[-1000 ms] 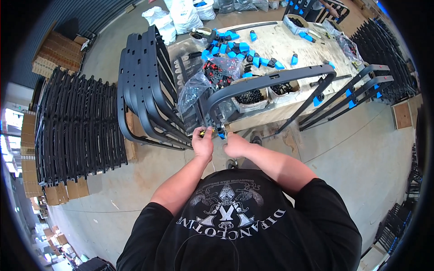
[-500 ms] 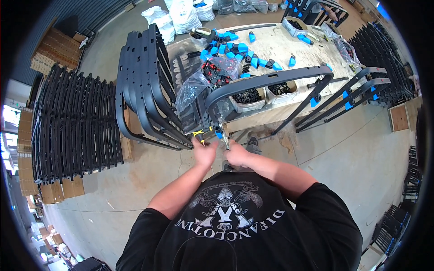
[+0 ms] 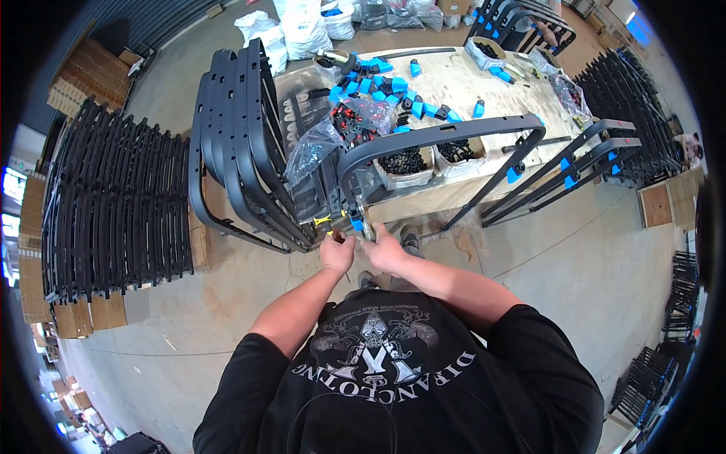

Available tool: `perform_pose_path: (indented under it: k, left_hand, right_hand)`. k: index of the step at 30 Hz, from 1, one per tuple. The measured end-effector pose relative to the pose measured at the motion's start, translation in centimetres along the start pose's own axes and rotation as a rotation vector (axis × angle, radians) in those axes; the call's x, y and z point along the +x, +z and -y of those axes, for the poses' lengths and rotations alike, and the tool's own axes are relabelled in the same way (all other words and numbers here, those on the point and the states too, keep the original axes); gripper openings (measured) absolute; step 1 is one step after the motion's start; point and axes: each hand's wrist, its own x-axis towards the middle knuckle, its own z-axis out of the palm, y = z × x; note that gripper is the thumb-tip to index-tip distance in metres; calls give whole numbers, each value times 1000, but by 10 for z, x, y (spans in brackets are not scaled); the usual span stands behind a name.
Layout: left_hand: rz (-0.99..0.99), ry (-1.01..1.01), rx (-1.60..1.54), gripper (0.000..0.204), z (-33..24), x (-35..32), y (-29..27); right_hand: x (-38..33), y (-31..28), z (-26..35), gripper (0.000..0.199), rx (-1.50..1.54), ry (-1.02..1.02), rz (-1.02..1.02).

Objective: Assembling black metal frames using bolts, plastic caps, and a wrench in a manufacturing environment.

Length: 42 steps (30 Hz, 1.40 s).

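A curved black metal frame [image 3: 446, 135] stands before me, its near end by my hands with a blue piece [image 3: 357, 224] on it. My right hand [image 3: 386, 251] is closed around a slim silvery hand tool [image 3: 368, 230], pointing up beside that blue piece; its exact kind is unclear. Just to the left, my left hand [image 3: 337, 253] has its fingers pinched together; what they hold, if anything, is too small to make out. Right above these fingers is a yellow-and-black tool [image 3: 324, 220] at the table's edge.
On the worktable [image 3: 514, 102] lie blue-and-black plastic pieces [image 3: 393, 87], a clear bag [image 3: 314, 151] and boxes of small black parts [image 3: 404, 163]. Bent black frames [image 3: 227, 144] lean at the left, more frames [image 3: 597, 147] at the right. Stacked black bars [image 3: 113, 204] stand farther left.
My left hand has drawn its fingers together and sits closer to the right hand. The right hand and its tool remain by the blue piece. The whole view has shifted slightly.
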Motion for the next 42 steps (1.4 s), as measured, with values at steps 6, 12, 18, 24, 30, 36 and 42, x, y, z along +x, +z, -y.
perform_pose_path:
  k: [6, 12, 18, 24, 30, 36, 42]
  left_hand:
    - [98, -270, -518, 26, -74, 8, -27]
    - [-64, -407, -580, 27, -52, 14, -40]
    - [22, -34, -107, 28, -34, -55, -38]
    - [412, 264, 154, 22, -214, -78, 73]
    - [592, 404, 193, 33, -308, -87, 248]
    - [514, 169, 391, 35, -351, -93, 291]
    - [581, 176, -132, 31, -296, -61, 355]
  right_hand:
    - [13, -46, -8, 39, 258, 58, -277]
    - [-42, -125, -48, 33, 565, 243, -132]
    - [-72, -198, -103, 33, 297, 287, -173]
    - [-80, -288, -50, 66, 277, 25, 110]
    - [-60, -350, -52, 46, 954, 24, 98]
    - [-69, -426, -89, 37, 1022, -100, -8]
    - [-53, -434, -110, 38, 675, -357, -8]
